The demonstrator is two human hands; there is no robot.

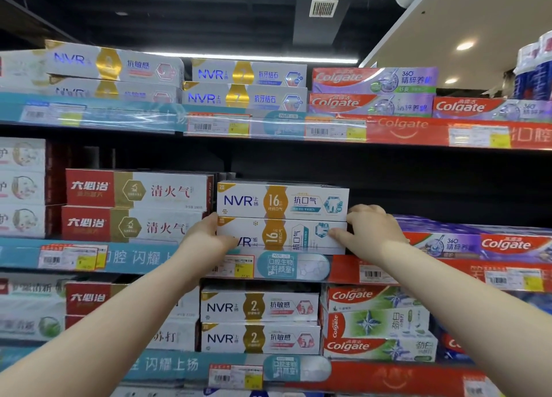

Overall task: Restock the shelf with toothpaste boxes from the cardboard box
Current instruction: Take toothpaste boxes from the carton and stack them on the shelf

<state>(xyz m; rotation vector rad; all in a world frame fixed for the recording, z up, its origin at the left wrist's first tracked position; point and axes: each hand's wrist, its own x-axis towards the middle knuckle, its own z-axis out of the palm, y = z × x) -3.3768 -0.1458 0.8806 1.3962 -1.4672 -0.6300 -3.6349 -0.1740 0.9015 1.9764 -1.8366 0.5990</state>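
Two white NVR "16" toothpaste boxes lie stacked on the middle shelf (179, 259). The upper NVR box (282, 201) rests on the lower NVR box (286, 237). My left hand (206, 235) grips the lower box's left end, thumb over its front. My right hand (369, 228) holds the right end, fingers at the seam between the two boxes. The cardboard box is out of sight.
Red-and-white boxes (137, 208) stand close on the left of the stack. Right of it the shelf has a dark gap (433, 193) above low purple Colgate boxes (478, 242). Shelves above and below are packed with NVR and Colgate boxes.
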